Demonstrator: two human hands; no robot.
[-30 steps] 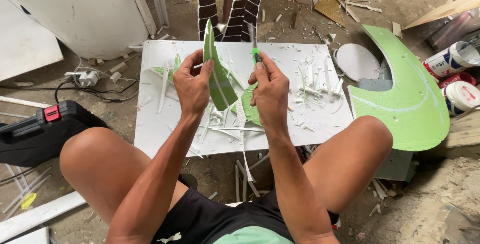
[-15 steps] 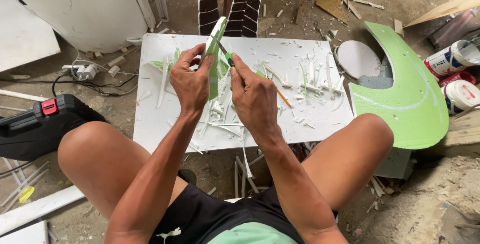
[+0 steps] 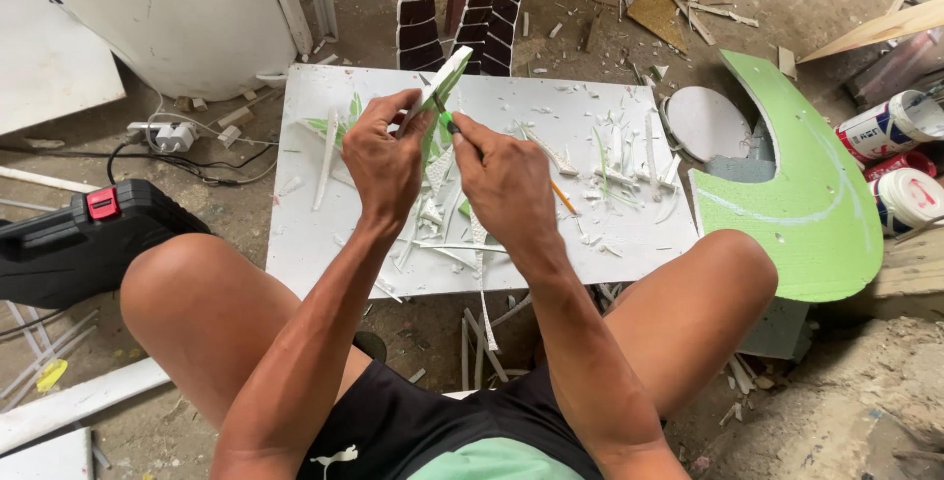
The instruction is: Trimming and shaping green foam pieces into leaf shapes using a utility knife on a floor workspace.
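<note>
White-labelled cans (image 3: pixel 900 160) far right; hands grip green foam leaf (image 3: pixel 440 82), knife (image 3: pixel 447 121).

Foam offcuts (image 3: pixel 629 170) crowd the white board (image 3: pixel 305 234) right of both hands; its left strip lies barer

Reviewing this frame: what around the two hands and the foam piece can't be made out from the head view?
- Knife blade: only the green knife handle shows; the right hand and the leaf-shaped foam piece hide the tip.
- Left hand: its palm faces away, so the grip on the foam is hidden.
- Cans: cut off by the right edge.
- Black case: cut off by the left edge.
</note>
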